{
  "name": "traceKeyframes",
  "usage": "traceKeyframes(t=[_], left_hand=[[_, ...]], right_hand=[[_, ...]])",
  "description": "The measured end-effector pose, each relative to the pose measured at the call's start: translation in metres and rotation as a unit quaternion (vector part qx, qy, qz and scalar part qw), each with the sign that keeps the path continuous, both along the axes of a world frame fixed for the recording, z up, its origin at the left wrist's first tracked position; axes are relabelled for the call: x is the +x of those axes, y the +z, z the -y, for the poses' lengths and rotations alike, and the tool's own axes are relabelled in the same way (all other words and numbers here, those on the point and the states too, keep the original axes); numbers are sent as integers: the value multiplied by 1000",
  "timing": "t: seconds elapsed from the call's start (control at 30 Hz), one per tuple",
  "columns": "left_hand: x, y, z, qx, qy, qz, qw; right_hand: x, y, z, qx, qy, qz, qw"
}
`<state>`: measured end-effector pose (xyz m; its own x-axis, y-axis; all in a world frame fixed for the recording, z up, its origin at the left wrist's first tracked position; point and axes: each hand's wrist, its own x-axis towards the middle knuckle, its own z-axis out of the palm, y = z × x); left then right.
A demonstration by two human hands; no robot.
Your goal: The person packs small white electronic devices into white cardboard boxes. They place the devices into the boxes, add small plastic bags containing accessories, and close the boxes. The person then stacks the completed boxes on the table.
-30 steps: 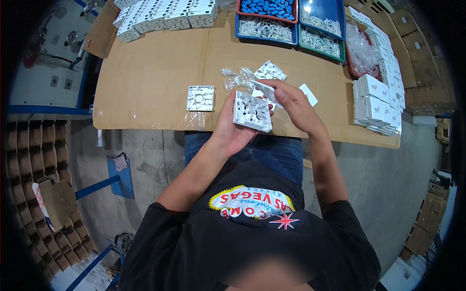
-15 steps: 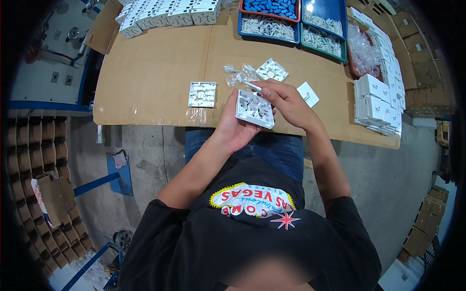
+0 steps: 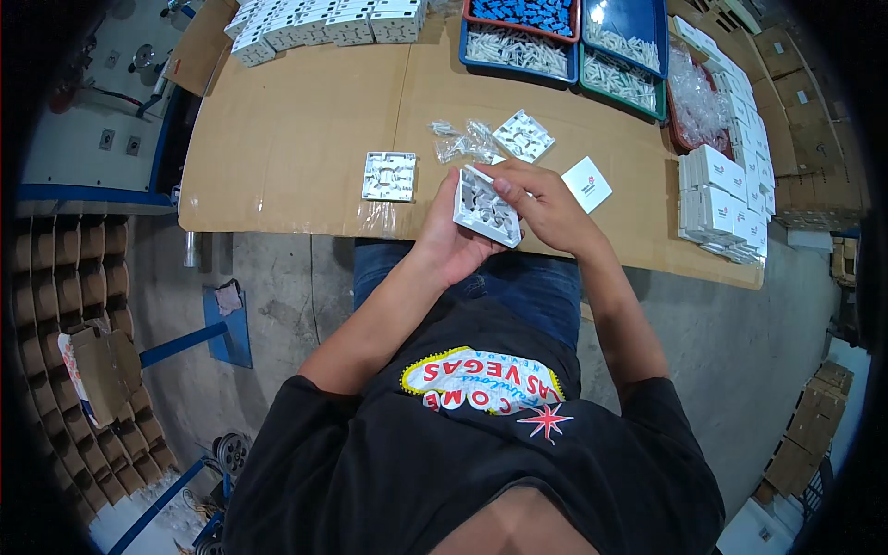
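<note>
My left hand (image 3: 446, 242) is closed around a square white plastic housing (image 3: 487, 213), its open, compartmented side facing up. Over its upper right corner bends my right hand (image 3: 555, 208), thumb and fingers pinching a slim white plastic piece (image 3: 478, 174) against the housing's top edge. The fingers partly cover that piece. A similar compartmented housing (image 3: 388, 177) lies on the table left of my hands, and another one (image 3: 524, 136) lies tilted beyond them. Right of my right hand rests a flat white square cover (image 3: 586, 184). Crumpled clear plastic bags (image 3: 462, 141) lie just past my fingers.
Cardboard covers the table (image 3: 296, 139). Along the far side stand trays of small white parts (image 3: 518, 50) and a red tray of blue parts (image 3: 524, 15). White housings (image 3: 324, 23) are stacked far left, white boxed units (image 3: 721, 194) at right beside a bin of plastic bags (image 3: 696, 102).
The slim white piece, which stuck out from my right fingers, has come down onto the housing's upper edge. My right hand moved closer, and the housing is tilted slightly more.
</note>
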<state>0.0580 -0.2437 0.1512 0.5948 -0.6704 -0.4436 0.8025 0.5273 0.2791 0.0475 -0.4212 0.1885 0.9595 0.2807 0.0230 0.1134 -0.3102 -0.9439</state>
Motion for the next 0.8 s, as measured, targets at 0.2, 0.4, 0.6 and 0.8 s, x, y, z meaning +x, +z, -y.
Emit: traceKeyframes(t=[0.2, 0.4, 0.6, 0.8], left_hand=[[-2, -8, 1, 17, 1, 5, 1000], [-5, -17, 4, 55, -23, 4, 998], [-13, -28, 6, 62, -39, -13, 997], [-17, -20, 7, 57, -6, -39, 998]], right_hand=[[-4, -7, -1, -38, 24, 33, 998], [-11, -24, -1, -36, 9, 20, 999], [-16, -31, -2, -71, 17, -6, 997], [-24, -32, -1, -54, 27, -55, 997]])
